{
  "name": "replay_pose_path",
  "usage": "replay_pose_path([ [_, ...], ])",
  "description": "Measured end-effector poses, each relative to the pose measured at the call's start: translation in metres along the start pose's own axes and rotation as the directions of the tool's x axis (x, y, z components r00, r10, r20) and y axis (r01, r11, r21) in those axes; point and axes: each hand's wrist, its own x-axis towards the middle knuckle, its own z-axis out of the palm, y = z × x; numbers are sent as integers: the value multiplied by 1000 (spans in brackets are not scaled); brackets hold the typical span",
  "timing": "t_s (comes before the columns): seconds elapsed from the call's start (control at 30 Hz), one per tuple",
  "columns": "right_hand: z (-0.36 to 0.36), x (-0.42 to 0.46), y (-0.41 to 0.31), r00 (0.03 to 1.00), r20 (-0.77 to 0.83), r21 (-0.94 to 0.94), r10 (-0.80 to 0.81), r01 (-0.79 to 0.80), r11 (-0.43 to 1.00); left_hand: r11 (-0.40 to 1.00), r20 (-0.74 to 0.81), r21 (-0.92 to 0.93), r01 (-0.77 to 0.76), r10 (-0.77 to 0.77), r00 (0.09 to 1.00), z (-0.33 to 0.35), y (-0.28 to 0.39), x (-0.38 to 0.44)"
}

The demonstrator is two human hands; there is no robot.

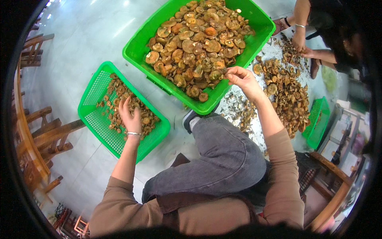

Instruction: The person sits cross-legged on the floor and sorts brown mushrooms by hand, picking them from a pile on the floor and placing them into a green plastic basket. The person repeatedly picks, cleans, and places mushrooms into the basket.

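Observation:
My left hand point(130, 118), with a bracelet at the wrist, is over a green perforated plastic basket point(89, 103). Its fingers are spread just above a heap of small brown mushrooms point(146, 120), and nothing shows in its grip. My right hand point(243, 82) reaches over the near right rim of a large green plastic tub point(191, 103). Thumb and forefinger pinch a dark mushroom point(221, 72), partly covered by the fingertips. Larger brown and orange mushrooms point(188, 46) fill much of this tub.
Loose mushrooms point(286, 98) and dark trimmings point(235, 104) lie on the floor to the right. A co-worker's hands point(300, 47) work above that pile. Another green basket point(317, 122) stands at far right; wooden chairs point(50, 134) line the left.

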Motion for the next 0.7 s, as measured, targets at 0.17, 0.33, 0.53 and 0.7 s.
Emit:
replay_pose_path([
  [0.17, 10, -16, -2, 984, 168, 150, 54, -80, 986, 461, 558, -780, 424, 204, 804, 35, 135, 25],
  [0.33, 5, -30, -6, 964, 244, 126, 106, -140, 982, 131, 755, -573, 809, 469, 459, 80, 184, 23],
  [0.53, 10, -37, -5, 998, -60, -1, -13, 13, 1000, 321, 698, -713, 623, 411, 586, 98, 191, 17],
  [0.7, 16, -40, -15, 994, -88, -413, -61, 19, 911, 263, 656, -753, 603, 361, 662, 100, 195, 10],
])
